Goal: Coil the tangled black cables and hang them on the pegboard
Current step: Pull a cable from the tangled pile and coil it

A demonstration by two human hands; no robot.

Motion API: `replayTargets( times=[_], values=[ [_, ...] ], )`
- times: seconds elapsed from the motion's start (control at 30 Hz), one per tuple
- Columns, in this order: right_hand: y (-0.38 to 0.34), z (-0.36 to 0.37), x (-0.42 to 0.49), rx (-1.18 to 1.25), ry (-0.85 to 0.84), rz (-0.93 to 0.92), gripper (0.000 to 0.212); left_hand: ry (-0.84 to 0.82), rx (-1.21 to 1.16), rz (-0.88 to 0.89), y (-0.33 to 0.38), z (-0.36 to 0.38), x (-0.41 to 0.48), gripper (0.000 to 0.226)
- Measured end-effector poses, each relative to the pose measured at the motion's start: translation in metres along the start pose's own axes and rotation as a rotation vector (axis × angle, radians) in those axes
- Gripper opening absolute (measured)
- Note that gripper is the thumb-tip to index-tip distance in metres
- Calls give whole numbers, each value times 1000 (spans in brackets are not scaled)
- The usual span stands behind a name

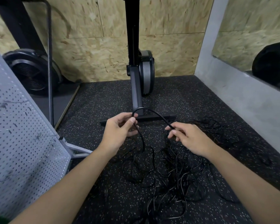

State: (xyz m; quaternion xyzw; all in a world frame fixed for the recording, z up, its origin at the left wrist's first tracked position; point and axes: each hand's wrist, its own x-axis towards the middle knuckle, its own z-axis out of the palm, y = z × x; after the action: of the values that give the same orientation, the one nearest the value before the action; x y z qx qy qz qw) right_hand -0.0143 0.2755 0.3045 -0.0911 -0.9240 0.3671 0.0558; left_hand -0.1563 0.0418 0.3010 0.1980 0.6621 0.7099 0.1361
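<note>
black cable [153,113] arcs between left hand [118,131], right hand [187,138]

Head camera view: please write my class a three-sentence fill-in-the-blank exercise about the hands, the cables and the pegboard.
1. The thin black cable arches between ____ bare hands, the left hand and the right hand.
2. The tangled pile of black cables lies on the speckled black rubber ____.
3. The grey perforated metal pegboard stands on the person's ____ side.
Missing words: two; floor; left.
</note>
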Motion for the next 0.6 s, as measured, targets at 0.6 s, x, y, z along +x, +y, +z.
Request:
replayTargets(
  times=[0.6],
  values=[
    [-48,47,-2,146,12,-45,26,81,-471,-149,14,18,-2,21]
  ],
)
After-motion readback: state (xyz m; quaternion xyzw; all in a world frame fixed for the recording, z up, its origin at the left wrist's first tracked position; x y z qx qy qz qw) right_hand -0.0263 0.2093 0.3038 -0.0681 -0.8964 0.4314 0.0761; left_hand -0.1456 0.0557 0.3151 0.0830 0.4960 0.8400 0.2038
